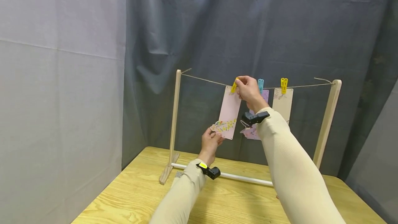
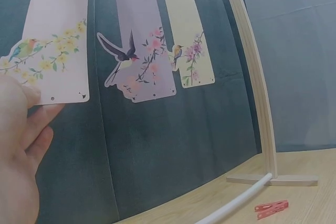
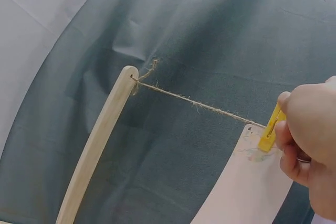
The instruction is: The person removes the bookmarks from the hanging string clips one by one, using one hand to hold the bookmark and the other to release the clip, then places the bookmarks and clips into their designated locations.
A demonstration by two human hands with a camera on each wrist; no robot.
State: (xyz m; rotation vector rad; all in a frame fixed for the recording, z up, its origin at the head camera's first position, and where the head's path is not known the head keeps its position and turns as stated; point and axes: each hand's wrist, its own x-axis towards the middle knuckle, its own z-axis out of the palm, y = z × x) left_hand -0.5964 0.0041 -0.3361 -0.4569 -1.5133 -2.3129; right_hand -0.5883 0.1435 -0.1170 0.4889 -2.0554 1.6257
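Note:
A pale pink bookmark (image 1: 229, 111) printed with a bird and yellow flowers hangs tilted at the twine line (image 1: 205, 79). My right hand (image 1: 249, 91) pinches a yellow clothespin (image 3: 269, 136) at its top edge. At the lower left corner, my left hand (image 1: 211, 142) holds the bookmark between thumb and fingers, the thumb in front in the left wrist view. Just right of it, partly hidden by my right hand and wrist, a purple bookmark (image 2: 144, 40) with a swallow hangs from a blue clothespin (image 1: 261, 84). Beyond that is a cream bookmark (image 2: 188, 35) under another yellow clothespin (image 1: 284, 85).
Two wooden posts (image 1: 175, 117) hold the twine, joined low down by a white rod (image 1: 245, 178). A red clothespin (image 2: 271, 209) lies on the wooden table (image 1: 124, 189) near the right post's foot. A grey curtain (image 1: 199, 27) hangs close behind the rack.

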